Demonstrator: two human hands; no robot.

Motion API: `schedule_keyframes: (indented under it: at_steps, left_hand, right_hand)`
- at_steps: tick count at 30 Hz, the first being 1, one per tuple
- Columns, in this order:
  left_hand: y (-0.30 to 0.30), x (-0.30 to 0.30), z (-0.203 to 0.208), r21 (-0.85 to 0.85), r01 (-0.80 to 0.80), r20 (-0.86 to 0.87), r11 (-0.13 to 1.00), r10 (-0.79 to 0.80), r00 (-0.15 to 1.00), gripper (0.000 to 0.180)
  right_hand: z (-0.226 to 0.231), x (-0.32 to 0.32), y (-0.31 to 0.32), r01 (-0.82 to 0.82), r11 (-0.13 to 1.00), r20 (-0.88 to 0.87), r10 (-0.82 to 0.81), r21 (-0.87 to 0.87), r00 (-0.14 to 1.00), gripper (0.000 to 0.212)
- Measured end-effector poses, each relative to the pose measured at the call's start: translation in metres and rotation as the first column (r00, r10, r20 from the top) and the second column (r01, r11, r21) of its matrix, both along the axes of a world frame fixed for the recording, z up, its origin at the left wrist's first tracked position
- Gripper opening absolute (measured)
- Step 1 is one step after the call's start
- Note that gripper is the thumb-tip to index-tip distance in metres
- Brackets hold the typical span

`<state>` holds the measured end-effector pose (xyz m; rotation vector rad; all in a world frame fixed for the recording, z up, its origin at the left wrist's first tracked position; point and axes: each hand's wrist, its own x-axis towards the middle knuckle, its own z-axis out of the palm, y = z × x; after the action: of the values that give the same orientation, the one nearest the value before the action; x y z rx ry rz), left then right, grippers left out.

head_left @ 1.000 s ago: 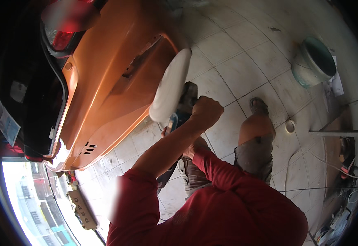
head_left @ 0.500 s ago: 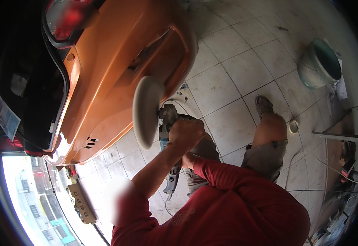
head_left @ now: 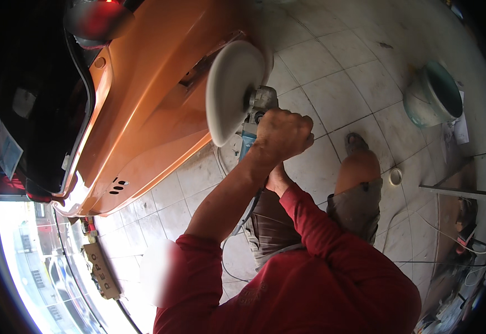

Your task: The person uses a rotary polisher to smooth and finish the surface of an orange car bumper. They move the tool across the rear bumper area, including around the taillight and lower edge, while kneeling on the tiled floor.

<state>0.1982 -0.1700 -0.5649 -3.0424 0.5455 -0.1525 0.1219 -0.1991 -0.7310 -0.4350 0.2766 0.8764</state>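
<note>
Polisher (head_left: 264, 99) hanging beside orange bumper (head_left: 142, 125), left hand (head_left: 283, 132) clenching it

The left hand is curling into a tight fist around the polisher, just behind its head, and is hiding the part it is gripping. The right hand (head_left: 278, 180) is sitting lower, partly behind the left forearm (head_left: 229, 189); its fingers are hiding from view, so I cannot tell how far they are closing or whether they are holding the polisher. The broad white pad (head_left: 231, 92) is standing on edge, overlapping the bumper's corner near a dark recess (head_left: 188, 78); whether it is touching the paint, I cannot tell. Red sleeves (head_left: 332, 236) are covering the upper arms. The right foot (head_left: 355, 143) is resting on the tiled floor (head_left: 340, 80). Farther right, a bucket (head_left: 429, 106) is standing well apart from the polisher, and a small ring (head_left: 391, 174) is lying near the right leg (head_left: 357, 175)
</note>
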Motion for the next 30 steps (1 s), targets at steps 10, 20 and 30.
schedule_keyframes:
  at_steps: [10, 20, 30]
  left_hand:
    - [0.040, -0.132, 0.023, -0.130, -0.162, 0.130, 0.978, 0.179, 0.975, 0.029]
    - [0.047, -0.166, 0.021, 0.102, -0.232, 0.002, 0.967, 0.233, 0.973, 0.025]
    - [-0.003, -0.068, -0.071, 0.237, -0.053, -0.411, 0.970, 0.149, 0.900, 0.012]
  right_hand:
    - [-0.084, -0.119, 0.057, -0.298, 0.954, -0.037, 0.299, 0.021, 0.954, 0.053]
    - [-0.094, -0.212, 0.097, -0.494, 0.832, -0.076, 0.526, 0.253, 0.847, 0.055]
    - [-0.099, -0.155, 0.072, -0.186, 0.576, -0.076, 0.400, 0.796, 0.913, 0.058]
